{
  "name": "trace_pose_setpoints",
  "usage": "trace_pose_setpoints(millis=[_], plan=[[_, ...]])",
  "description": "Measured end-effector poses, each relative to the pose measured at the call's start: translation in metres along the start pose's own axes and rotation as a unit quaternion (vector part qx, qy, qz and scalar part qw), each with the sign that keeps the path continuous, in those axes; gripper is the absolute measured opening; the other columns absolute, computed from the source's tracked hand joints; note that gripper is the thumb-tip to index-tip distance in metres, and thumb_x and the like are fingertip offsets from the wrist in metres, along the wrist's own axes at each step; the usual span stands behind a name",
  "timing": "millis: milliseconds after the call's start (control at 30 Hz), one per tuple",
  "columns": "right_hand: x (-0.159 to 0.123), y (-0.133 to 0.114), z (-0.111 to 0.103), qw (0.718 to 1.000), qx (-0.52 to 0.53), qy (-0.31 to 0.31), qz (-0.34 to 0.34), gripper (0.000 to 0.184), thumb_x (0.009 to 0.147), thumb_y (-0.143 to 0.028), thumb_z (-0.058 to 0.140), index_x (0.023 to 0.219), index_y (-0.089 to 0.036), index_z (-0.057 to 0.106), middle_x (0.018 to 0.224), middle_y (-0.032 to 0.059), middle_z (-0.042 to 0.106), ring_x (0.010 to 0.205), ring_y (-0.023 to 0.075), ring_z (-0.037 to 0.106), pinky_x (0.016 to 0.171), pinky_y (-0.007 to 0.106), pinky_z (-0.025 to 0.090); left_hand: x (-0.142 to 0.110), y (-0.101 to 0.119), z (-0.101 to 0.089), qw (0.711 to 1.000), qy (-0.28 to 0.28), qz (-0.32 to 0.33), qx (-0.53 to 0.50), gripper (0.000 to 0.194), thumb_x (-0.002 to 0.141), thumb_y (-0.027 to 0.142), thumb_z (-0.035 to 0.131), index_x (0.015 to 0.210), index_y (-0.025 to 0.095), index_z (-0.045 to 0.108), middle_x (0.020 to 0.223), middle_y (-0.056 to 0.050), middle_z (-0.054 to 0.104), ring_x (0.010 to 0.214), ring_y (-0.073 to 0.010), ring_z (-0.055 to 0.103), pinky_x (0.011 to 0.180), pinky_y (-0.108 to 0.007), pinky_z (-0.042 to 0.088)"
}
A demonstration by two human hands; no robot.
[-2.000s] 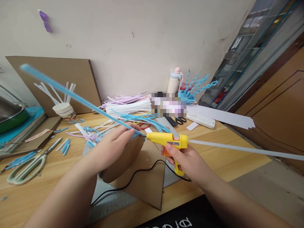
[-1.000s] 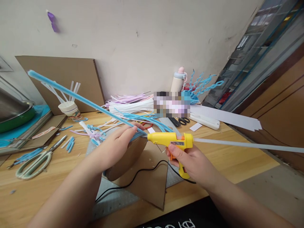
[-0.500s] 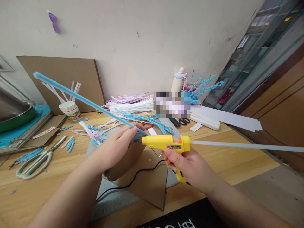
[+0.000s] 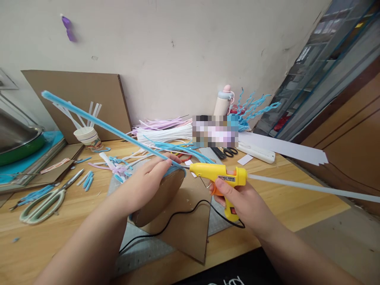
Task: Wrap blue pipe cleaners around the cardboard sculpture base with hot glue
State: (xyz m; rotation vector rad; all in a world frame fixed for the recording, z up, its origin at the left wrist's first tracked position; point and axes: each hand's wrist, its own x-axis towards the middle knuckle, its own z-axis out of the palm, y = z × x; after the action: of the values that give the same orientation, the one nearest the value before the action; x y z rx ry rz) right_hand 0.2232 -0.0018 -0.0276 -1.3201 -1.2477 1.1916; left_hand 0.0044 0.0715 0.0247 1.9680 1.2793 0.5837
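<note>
My right hand (image 4: pixel 242 204) grips a yellow hot glue gun (image 4: pixel 220 177) by its handle, a finger on the orange trigger. A long clear glue stick (image 4: pixel 308 188) juts out behind the gun to the right. The gun's nozzle points left at the edge of a round cardboard piece (image 4: pixel 162 197). My left hand (image 4: pixel 145 183) presses a long blue straw (image 4: pixel 101 124) against that cardboard edge, fingers closed over it. The straw slants up and to the left. Other blue strips (image 4: pixel 190 152) fan out behind the cardboard.
On the wooden table (image 4: pixel 59 229) lie green-handled scissors (image 4: pixel 41 206), a paper cup with white sticks (image 4: pixel 87 136), bundles of white and pink straws (image 4: pixel 163 130), black scissors (image 4: pixel 224 151) and a bottle (image 4: pixel 222 103). The gun's black cord (image 4: pixel 166 223) runs over a cardboard sheet (image 4: pixel 184 233).
The glue gun moved left toward the cardboard edge half a second ago, then drew back to the right. My left hand stays on the blue straw and the cardboard piece.
</note>
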Motion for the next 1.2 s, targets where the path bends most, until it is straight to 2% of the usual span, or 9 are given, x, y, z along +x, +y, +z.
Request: trace_pose_setpoints(millis=[167, 367, 533, 733, 967, 1067, 1200], plan=[[-0.001, -0.003, 0.000, 0.999, -0.004, -0.033, -0.009, 0.037, 0.088, -0.055, 0.054, 0.080, -0.020, 0.063, 0.058, -0.0027, 0.050, 0.050, 0.0111, 0.042, 0.044, 0.026, 0.029, 0.000, -0.001, 0.000, 1.000, 0.000, -0.010, 0.000, 0.048, 0.094, 0.052, 0.030, 0.116, 0.030, 0.066, 0.122, 0.001, 0.067, 0.118, -0.0273, 0.056, 0.113, -0.044, 0.035], [0.001, 0.003, 0.007, 0.997, 0.021, -0.070, 0.002, 0.038, 0.090, -0.056, 0.056, 0.076, -0.020, 0.061, 0.059, -0.0031, 0.048, 0.053, 0.0108, 0.042, 0.049, 0.026, 0.033, 0.001, -0.001, 0.001, 1.000, 0.000, 0.006, 0.001, 0.047, 0.094, 0.049, 0.030, 0.115, 0.028, 0.066, 0.123, 0.000, 0.067, 0.119, -0.0269, 0.056, 0.113, -0.044, 0.036], [0.001, 0.003, 0.010, 0.995, 0.067, -0.066, 0.016, 0.034, 0.086, -0.054, 0.062, 0.081, -0.021, 0.058, 0.070, -0.0023, 0.053, 0.056, 0.0102, 0.044, 0.052, 0.026, 0.038, 0.001, -0.001, 0.001, 1.000, -0.002, 0.008, -0.009, 0.045, 0.094, 0.049, 0.032, 0.114, 0.029, 0.066, 0.123, 0.000, 0.066, 0.120, -0.0255, 0.055, 0.113, -0.043, 0.034], [0.003, -0.003, 0.008, 0.998, 0.042, -0.053, 0.012, 0.035, 0.085, -0.054, 0.059, 0.073, -0.021, 0.053, 0.063, -0.0045, 0.047, 0.051, 0.0091, 0.041, 0.048, 0.025, 0.036, 0.002, -0.001, 0.002, 0.999, -0.010, 0.025, -0.031, 0.043, 0.094, 0.046, 0.032, 0.111, 0.027, 0.067, 0.132, 0.001, 0.062, 0.129, -0.0233, 0.050, 0.117, -0.039, 0.031], [0.006, 0.004, 0.002, 0.999, 0.034, -0.033, 0.015, 0.041, 0.083, -0.060, 0.060, 0.072, -0.021, 0.051, 0.062, -0.0047, 0.046, 0.051, 0.0093, 0.041, 0.049, 0.026, 0.038, 0.002, -0.003, 0.001, 0.999, -0.010, 0.023, -0.023, 0.043, 0.094, 0.048, 0.032, 0.108, 0.028, 0.068, 0.131, 0.001, 0.063, 0.130, -0.0245, 0.049, 0.118, -0.041, 0.028], [0.007, 0.007, 0.001, 0.999, 0.024, -0.026, 0.015, 0.044, 0.081, -0.062, 0.061, 0.069, -0.021, 0.050, 0.060, -0.0048, 0.047, 0.050, 0.0093, 0.042, 0.048, 0.027, 0.039, 0.002, -0.001, 0.001, 1.000, -0.003, 0.012, -0.013, 0.043, 0.093, 0.047, 0.031, 0.107, 0.029, 0.068, 0.129, 0.002, 0.064, 0.129, -0.0246, 0.051, 0.117, -0.040, 0.030], [0.010, 0.015, -0.001, 0.999, 0.048, -0.009, 0.015, 0.040, 0.082, -0.059, 0.063, 0.075, -0.021, 0.052, 0.065, -0.0044, 0.049, 0.051, 0.0092, 0.044, 0.048, 0.026, 0.039, 0.001, 0.001, 0.001, 1.000, 0.008, -0.008, 0.003, 0.044, 0.092, 0.048, 0.031, 0.106, 0.029, 0.068, 0.122, 0.001, 0.068, 0.123, -0.0268, 0.055, 0.113, -0.041, 0.036]])
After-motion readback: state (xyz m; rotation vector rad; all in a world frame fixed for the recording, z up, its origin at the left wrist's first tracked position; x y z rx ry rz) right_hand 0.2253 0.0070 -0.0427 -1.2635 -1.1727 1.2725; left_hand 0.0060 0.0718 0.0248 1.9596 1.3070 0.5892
